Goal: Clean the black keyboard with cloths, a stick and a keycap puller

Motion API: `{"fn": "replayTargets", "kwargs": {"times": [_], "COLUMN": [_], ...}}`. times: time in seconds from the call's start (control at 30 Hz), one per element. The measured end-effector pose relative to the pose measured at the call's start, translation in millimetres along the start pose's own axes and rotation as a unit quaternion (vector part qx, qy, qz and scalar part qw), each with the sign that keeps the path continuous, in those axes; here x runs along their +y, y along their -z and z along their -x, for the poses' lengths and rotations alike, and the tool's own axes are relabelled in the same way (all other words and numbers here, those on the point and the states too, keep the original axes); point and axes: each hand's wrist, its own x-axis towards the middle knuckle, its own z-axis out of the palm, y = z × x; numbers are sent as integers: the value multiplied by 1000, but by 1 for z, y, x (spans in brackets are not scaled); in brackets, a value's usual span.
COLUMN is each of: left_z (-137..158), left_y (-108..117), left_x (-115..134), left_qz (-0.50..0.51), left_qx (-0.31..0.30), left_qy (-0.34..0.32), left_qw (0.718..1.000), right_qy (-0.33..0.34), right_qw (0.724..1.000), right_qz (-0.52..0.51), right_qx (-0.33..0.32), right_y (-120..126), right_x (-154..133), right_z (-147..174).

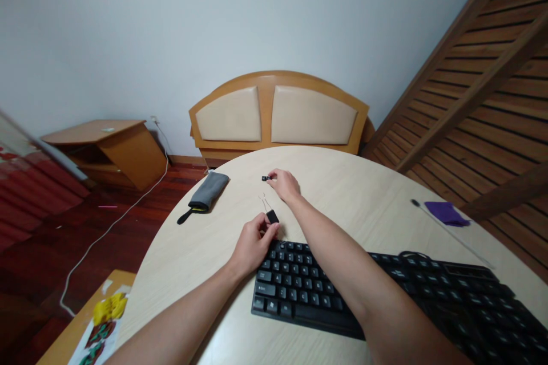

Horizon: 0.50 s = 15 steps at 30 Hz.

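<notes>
In the head view, my left hand (252,242) is closed around the black handle of a wire keycap puller (273,217), at the top left corner of a black keyboard (295,283). The puller's thin wire prongs point away from me, above the tabletop. My right hand (285,184) reaches farther across the table, its fingertips pinched at a small black piece (265,178) that looks like a keycap; its exact kind is too small to tell. My right forearm crosses over the keyboard and hides part of its keys.
A grey cloth pouch (209,191) with a black loop lies at the left on the round table (342,182). On the right are a purple cloth (446,213) and a thin rod with a dark tip (445,230). A wooden headboard (266,108) stands behind the table.
</notes>
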Motion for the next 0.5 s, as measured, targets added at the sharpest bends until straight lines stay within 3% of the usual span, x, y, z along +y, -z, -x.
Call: {"fn": "replayTargets", "kwargs": {"times": [0.17,0.33,0.5], "left_z": [1,1,0], "left_y": [1,2,1], "left_x": [0,-1,1], "left_qz": [5,-1,2], "left_qx": [0,-10,-13], "left_qy": [-1,-6,-14], "left_qw": [1000,1000,1000], "right_qy": [15,30,105], "right_qw": [1000,996,985], "right_qz": [2,18,0], "right_qx": [-25,-80,-137], "right_y": [13,50,96], "right_x": [-3,-3,5], "right_z": [-1,3,65]}}
